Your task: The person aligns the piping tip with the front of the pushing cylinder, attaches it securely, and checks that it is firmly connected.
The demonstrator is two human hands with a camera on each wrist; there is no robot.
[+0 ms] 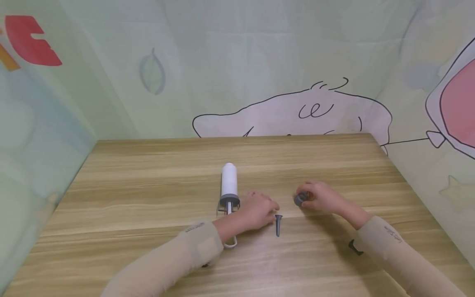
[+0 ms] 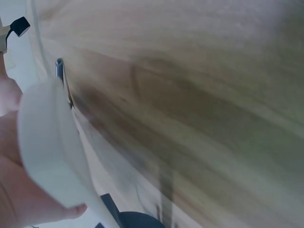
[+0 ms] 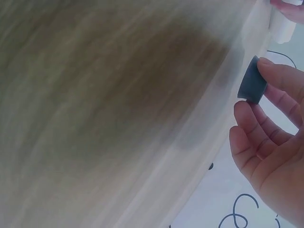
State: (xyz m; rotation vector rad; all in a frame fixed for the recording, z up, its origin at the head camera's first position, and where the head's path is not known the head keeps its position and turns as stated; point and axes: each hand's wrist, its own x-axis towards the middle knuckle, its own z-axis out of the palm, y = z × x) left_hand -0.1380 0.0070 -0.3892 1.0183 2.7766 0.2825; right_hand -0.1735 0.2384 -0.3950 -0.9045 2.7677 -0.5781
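The grey ring [image 3: 252,82], right of the nozzle [image 1: 278,227], could slip and roll across the bench [image 1: 148,173] if the right hand [image 1: 320,197], pinching its side, loosens. The left hand [image 1: 257,210], fingers loosely spread, reaches over the white tube's [image 1: 229,180] handle towards the nozzle, and might nudge it.

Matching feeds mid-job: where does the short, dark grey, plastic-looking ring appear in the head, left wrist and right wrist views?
Head: right of centre, lower half; the ring is pinched by the right hand.
Left wrist: can't be made out.
Right wrist: near the right edge, above mid-height.
Shared landmark: the light brown wood-grain tabletop, visible in all three.
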